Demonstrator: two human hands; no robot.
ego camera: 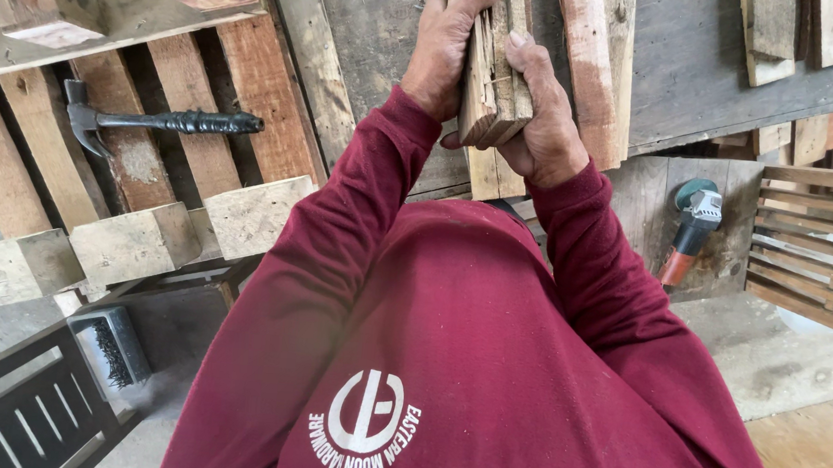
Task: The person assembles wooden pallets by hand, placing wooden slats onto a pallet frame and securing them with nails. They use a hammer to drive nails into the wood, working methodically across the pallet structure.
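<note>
A black claw hammer [163,122] lies on the weathered wooden pallet [250,82] at left. My left hand [443,53] and right hand [544,125] clamp their grip around a stack of rough, splintered wooden slats [493,82], held upright before my chest. An orange-handled angle grinder [691,231] rests at right.

- Wooden slats [494,67], gripped between the left hand [448,53] and the right hand [544,125]: raw, rough, splintered at the end grain.
- Pallet [177,126], left of the slats: weathered, unpainted wood, matt and stained.
- Hammer [158,123], lying on the pallet: dark metal head, black ribbed grip.
- Angle grinder [691,231], right of the slats: grey and orange plastic body.
- Sleeves [335,257]: maroon knitted cloth, matt, dusty.
</note>
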